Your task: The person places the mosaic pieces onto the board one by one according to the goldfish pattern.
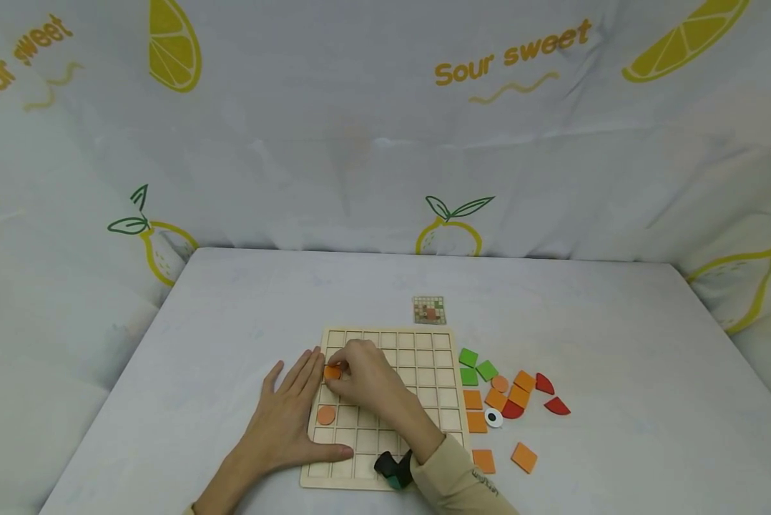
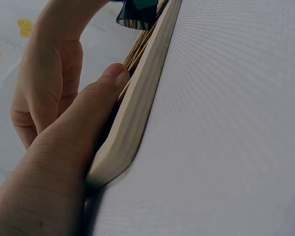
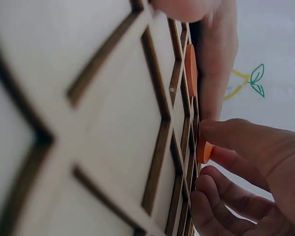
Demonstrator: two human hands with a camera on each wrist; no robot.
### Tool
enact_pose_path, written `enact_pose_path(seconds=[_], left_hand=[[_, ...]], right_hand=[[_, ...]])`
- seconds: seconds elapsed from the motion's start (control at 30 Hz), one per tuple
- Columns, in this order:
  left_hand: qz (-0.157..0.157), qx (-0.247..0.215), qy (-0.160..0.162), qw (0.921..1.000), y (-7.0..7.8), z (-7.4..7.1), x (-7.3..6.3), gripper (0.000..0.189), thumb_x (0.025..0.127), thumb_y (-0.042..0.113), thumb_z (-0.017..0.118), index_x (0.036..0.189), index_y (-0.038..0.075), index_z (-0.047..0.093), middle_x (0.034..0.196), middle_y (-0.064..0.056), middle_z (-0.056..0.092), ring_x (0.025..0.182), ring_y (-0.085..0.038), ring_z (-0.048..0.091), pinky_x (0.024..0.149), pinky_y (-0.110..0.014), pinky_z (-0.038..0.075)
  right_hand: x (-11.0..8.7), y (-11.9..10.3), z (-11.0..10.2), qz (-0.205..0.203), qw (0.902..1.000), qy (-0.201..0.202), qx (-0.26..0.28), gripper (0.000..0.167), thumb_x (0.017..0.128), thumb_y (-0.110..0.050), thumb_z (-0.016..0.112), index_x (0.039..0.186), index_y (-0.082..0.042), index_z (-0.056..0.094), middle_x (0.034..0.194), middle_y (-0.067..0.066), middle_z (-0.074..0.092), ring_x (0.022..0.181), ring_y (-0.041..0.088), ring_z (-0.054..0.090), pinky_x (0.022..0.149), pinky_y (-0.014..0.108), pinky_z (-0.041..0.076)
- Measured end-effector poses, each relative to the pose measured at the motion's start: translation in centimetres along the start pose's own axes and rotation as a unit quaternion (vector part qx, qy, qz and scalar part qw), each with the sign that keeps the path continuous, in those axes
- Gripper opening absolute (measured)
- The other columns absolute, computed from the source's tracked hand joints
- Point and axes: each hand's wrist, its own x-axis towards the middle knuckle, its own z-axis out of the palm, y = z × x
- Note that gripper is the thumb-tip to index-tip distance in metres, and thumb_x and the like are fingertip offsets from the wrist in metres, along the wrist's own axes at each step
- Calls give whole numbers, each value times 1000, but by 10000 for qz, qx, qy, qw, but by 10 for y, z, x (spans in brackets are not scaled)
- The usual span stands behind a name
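Note:
A wooden grid board (image 1: 424,372) lies on the white table. My right hand (image 1: 360,372) pinches a small orange piece (image 1: 332,372) over a cell in the board's left column; the right wrist view shows the piece (image 3: 204,151) held between fingertips (image 3: 226,137) just above the grid (image 3: 103,123). An orange round piece (image 1: 325,415) sits in a cell lower in that column, seen edge-on (image 3: 191,63) in the right wrist view. My left hand (image 1: 292,418) lies flat against the board's left edge, thumb (image 2: 96,105) pressed on the board's rim (image 2: 137,108).
Loose pieces lie right of the board: green squares (image 1: 475,366), orange squares (image 1: 521,390), red quarter shapes (image 1: 549,395), a white ring piece (image 1: 493,418). A small pattern card (image 1: 429,310) lies behind the board. A lemon-print cloth backdrop surrounds the table.

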Motion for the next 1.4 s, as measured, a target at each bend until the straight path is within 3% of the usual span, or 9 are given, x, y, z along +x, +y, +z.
enact_pose_path(seconds=[0.37,0.9,1.4], left_hand=[[14,-5,98,10000,-1,1,-1,139,64,97,57,161,2,26,170,-13,27,157,-29,30,120,-62,14],[-32,34,-36,10000,0,-1,0,141,63,96,59,162,2,24,170,-13,26,158,-28,28,122,-61,13],[-18,-4,28,10000,0,1,0,140,63,97,59,161,2,26,170,-12,26,157,-28,29,120,-61,14]], right_hand=[[1,0,3,58,9998,-131,-158,20,86,-10,81,103,1,80,88,8,71,74,10,57,65,15,45],[-1,0,3,264,9995,-161,36,22,86,-7,81,106,3,79,87,8,67,73,8,49,64,17,42],[-3,0,1,146,9997,-148,-137,23,86,-7,78,108,0,79,83,7,66,72,7,46,65,17,40]])
